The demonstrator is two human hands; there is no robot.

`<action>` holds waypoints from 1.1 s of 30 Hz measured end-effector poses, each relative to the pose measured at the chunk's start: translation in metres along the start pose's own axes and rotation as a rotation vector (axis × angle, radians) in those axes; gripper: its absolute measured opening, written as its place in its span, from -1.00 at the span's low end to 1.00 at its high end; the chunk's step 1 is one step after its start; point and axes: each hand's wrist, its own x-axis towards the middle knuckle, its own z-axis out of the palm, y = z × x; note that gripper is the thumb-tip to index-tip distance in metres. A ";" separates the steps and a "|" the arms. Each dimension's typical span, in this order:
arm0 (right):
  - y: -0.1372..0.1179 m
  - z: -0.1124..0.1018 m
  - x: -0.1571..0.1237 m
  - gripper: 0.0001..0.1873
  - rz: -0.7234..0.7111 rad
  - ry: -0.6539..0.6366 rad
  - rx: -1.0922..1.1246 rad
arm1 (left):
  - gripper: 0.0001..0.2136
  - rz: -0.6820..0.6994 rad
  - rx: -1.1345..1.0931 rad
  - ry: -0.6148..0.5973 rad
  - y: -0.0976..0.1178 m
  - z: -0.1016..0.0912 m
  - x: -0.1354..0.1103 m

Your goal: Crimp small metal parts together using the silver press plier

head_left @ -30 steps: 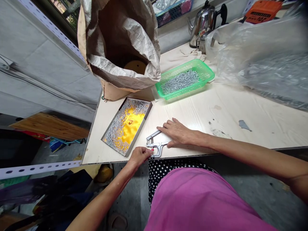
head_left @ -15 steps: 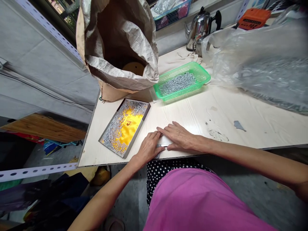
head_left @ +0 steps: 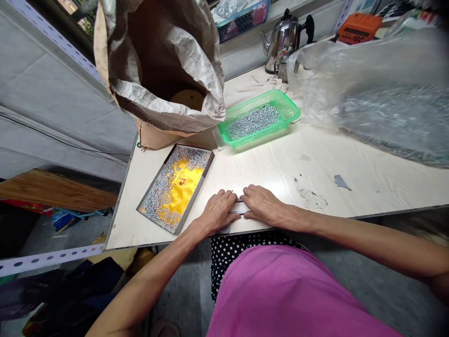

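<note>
While the left hand (head_left: 219, 211) and right hand (head_left: 264, 206) close over them, metal pliers (head_left: 240, 207) lie near the front edge of the surface (head_left: 266, 166).
Each hand grips one end, a strip of metal visible between them. At left, a tray (head_left: 196, 195) of small metal pins (head_left: 153, 200) shows yellow within; beyond stands a green basket (head_left: 261, 138) of similar pins.

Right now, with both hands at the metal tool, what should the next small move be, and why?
Probably lift the left hand slightly while the right hand steadies the metal tool: the left hand covers much of one end, the right hand lies over the other, and mainly a strip shows between them, close to the edge of the table.
</note>
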 end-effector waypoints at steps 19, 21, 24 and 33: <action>0.009 0.008 -0.007 -0.58 -0.040 0.150 0.127 | -0.58 -0.084 -0.101 0.227 0.009 0.023 -0.026; 0.017 0.009 -0.004 -0.72 -0.029 0.147 0.126 | -0.59 -0.061 -0.132 0.326 0.020 0.037 -0.038; 0.031 0.012 0.008 -0.75 0.021 0.154 0.077 | -0.57 0.012 -0.204 0.384 0.041 0.058 -0.050; 0.026 -0.013 0.056 -0.82 0.014 0.147 -0.099 | -0.38 0.024 -0.338 0.400 0.056 0.069 -0.047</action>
